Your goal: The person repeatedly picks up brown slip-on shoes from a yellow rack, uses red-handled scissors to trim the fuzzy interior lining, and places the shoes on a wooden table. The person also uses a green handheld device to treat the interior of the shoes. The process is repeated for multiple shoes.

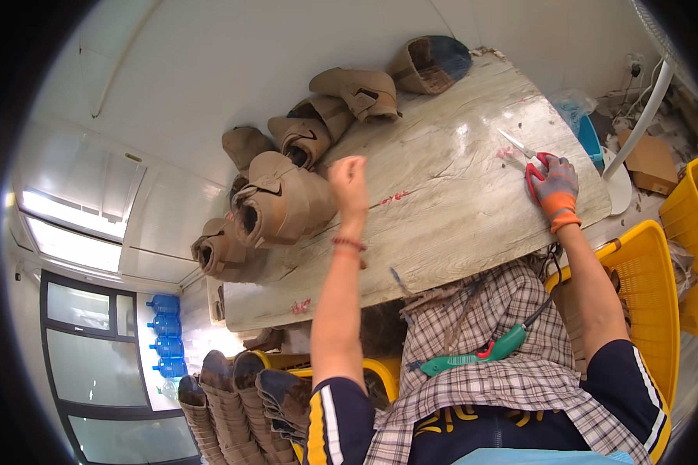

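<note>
While the boots sit untouched, this looks like the tool-grab moment before any trimming.

Left hand: bare left hand (350, 180) is curled into a loose fist above the tabletop, raised, pinching nothing I can make out, just beside the nearest tan boot (281, 203).

Right hand: gloved right hand (554, 186) (grey and orange glove) rests on the red-handled scissors (529, 159) at the table's right end, fingers curled around the handle loops; blades point away, lying flat on the wood.

Boots: a cluster of tan boots along the far left edge of the wooden table (442, 225), lying on their sides, well apart from the scissors.

Lap stuff: green-handled tool (473, 355) lying on the checked cloth in the lap, not held.

Around: yellow crates (647, 294) at right, a stack of dark boots (240, 403) low left.

Step, my guess: picking up the scissors, no boot in hand yet.

Next move, my guess: needs a firm scissor grip, then the left hand has to pull that nearest boot closer and steady it.
</note>
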The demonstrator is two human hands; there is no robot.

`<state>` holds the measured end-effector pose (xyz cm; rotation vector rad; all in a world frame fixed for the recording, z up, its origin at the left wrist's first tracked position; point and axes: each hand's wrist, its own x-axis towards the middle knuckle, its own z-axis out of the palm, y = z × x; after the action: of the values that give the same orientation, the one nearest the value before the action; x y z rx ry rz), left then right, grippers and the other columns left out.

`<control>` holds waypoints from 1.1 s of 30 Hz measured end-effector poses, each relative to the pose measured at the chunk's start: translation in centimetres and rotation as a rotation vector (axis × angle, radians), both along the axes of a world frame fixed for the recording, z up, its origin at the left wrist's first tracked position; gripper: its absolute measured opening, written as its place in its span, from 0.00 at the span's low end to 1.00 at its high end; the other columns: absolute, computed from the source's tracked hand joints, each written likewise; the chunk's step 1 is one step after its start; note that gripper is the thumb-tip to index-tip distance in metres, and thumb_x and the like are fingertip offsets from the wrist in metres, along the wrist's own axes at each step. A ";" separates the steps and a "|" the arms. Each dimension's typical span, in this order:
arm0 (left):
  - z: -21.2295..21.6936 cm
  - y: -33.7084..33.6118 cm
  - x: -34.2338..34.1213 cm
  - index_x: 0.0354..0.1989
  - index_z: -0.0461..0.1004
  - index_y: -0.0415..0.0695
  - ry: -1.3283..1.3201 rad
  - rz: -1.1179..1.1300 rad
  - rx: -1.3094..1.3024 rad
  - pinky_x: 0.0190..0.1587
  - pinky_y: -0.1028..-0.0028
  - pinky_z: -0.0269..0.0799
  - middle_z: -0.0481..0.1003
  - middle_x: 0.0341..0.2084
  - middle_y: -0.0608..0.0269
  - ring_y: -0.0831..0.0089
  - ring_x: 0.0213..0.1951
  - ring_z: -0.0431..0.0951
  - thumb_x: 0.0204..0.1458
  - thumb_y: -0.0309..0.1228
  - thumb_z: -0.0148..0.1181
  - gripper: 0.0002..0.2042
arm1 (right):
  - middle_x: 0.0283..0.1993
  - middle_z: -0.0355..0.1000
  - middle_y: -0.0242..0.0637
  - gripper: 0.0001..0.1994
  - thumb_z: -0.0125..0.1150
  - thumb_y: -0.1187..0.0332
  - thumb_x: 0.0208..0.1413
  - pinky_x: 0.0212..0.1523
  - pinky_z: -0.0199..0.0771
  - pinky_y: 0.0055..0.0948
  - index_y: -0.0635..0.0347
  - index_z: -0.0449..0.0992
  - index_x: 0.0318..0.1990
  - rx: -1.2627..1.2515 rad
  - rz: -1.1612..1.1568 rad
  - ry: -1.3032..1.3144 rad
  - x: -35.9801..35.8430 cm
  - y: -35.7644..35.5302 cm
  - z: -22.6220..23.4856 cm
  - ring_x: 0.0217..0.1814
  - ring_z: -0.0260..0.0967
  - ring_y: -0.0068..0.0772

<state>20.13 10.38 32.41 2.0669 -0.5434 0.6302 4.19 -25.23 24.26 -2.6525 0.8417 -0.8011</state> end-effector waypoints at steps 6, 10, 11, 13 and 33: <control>-8.3 -10.3 13.3 0.55 0.71 0.43 0.461 0.195 -0.456 0.57 0.60 0.62 0.68 0.53 0.49 0.55 0.55 0.66 0.47 0.41 0.66 0.27 | 0.41 0.72 0.42 0.21 0.69 0.54 0.44 0.47 0.70 0.39 0.56 0.76 0.43 -0.030 0.033 0.004 0.1 1.1 0.3 0.46 0.69 0.46; -5.7 -15.3 14.4 0.58 0.68 0.41 0.790 0.135 -0.962 0.57 0.62 0.60 0.66 0.56 0.49 0.58 0.58 0.64 0.50 0.38 0.64 0.27 | 0.40 0.72 0.41 0.20 0.69 0.56 0.43 0.46 0.70 0.39 0.54 0.76 0.43 -0.058 0.034 -0.030 -0.9 0.5 0.3 0.45 0.69 0.45; -5.5 -14.9 14.9 0.58 0.68 0.40 0.856 0.136 -1.083 0.57 0.63 0.61 0.67 0.56 0.50 0.59 0.58 0.64 0.50 0.38 0.64 0.27 | 0.40 0.72 0.41 0.20 0.69 0.56 0.43 0.46 0.70 0.39 0.54 0.76 0.43 -0.049 0.051 -0.043 -0.9 0.9 0.5 0.45 0.69 0.45; -5.8 -12.3 14.7 0.56 0.68 0.39 0.745 0.046 -1.151 0.57 0.64 0.61 0.69 0.55 0.55 0.62 0.56 0.66 0.53 0.37 0.61 0.24 | 0.39 0.72 0.41 0.18 0.68 0.56 0.44 0.45 0.70 0.39 0.53 0.77 0.42 -0.070 0.065 -0.075 -0.4 1.4 0.6 0.44 0.69 0.45; -5.5 17.2 -31.0 0.44 0.71 0.39 1.560 -0.135 -1.368 0.58 0.47 0.62 0.73 0.34 0.58 0.60 0.37 0.72 0.62 0.37 0.49 0.13 | 0.36 0.77 0.40 0.20 0.66 0.55 0.50 0.39 0.76 0.32 0.56 0.74 0.47 0.310 0.776 -0.076 -9.3 10.7 4.1 0.36 0.77 0.43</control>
<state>-10.88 27.58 26.93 0.6806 0.5719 -0.6537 -5.08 -14.49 28.34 -2.3437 -0.1085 -0.5017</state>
